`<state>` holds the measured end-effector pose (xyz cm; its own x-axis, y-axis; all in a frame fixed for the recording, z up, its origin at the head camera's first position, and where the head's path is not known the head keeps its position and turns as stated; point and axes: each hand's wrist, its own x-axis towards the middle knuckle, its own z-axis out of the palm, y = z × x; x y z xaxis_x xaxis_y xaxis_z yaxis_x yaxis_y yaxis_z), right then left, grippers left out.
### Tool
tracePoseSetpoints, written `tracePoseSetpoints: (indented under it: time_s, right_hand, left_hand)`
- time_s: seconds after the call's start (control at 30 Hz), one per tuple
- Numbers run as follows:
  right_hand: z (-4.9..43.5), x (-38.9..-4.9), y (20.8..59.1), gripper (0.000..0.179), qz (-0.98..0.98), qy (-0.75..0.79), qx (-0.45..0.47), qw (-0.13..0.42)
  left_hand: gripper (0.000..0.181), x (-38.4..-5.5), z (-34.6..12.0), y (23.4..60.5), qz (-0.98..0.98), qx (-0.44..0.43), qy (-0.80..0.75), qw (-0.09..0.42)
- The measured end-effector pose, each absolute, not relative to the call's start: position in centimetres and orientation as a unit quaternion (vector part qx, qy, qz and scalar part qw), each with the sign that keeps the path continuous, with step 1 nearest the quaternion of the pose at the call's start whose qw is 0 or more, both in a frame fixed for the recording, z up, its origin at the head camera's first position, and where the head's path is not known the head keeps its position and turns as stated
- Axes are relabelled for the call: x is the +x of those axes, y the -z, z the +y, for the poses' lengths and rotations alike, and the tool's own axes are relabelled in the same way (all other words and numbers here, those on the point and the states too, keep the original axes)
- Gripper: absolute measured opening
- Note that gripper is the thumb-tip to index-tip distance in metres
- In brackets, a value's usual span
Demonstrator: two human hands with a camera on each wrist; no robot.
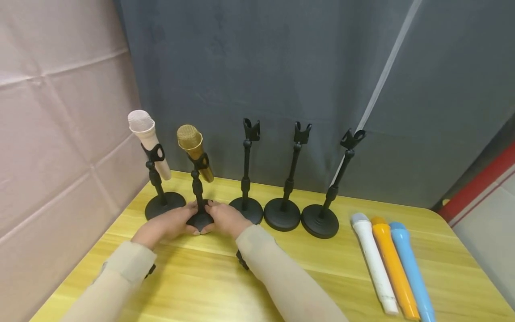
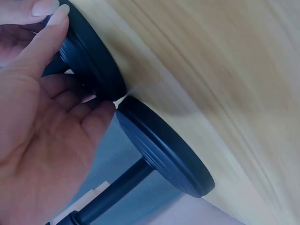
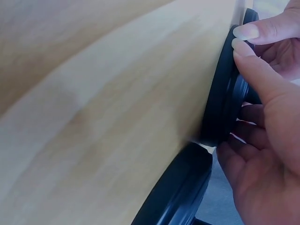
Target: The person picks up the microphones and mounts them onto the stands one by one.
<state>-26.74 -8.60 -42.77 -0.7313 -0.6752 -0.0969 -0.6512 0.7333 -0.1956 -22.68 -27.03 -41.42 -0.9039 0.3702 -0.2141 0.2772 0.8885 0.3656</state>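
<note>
A gold microphone (image 1: 190, 137) leans in the clip of a black microphone stand (image 1: 198, 188), second from the left. My left hand (image 1: 174, 223) grips the left side of that stand's round base, thumb at the front edge. From the other side my right hand (image 1: 226, 219) grips the same base, and the two thumbs nearly meet. In the left wrist view the held base (image 2: 91, 56) touches or almost touches a neighbouring base (image 2: 168, 145). The right wrist view shows the held base (image 3: 222, 93) close to another base (image 3: 176, 187).
A white microphone (image 1: 142, 125) sits in the leftmost stand (image 1: 165, 205). Three stands without microphones, including the middle one (image 1: 284, 213), line up to the right. White (image 1: 374, 264), orange (image 1: 396, 268) and blue (image 1: 412, 268) microphones lie on the wooden table (image 1: 193, 286). A grey curtain (image 1: 281, 67) hangs behind.
</note>
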Motion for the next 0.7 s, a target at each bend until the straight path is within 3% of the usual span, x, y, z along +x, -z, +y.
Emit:
tracePoseSetpoints:
  time_s: [0.27, 0.5, 0.7]
  right_hand:
    - [-8.2, -26.4, 42.9, 0.082, 0.933, 0.034, -0.352, 0.065]
    - [-4.2, -23.6, 42.3, 0.072, 0.909, 0.119, -0.390, 0.087]
    - [0.8, -20.8, 40.2, 0.064, 0.891, 0.168, -0.415, 0.080]
  left_hand:
    - [0.082, -23.3, -27.0, 41.2, 0.961, 0.175, -0.163, 0.141]
    - [0.087, -22.7, -25.9, 40.7, 0.971, 0.099, -0.148, 0.162]
    - [0.068, -20.9, -24.1, 37.8, 0.979, 0.040, -0.108, 0.169]
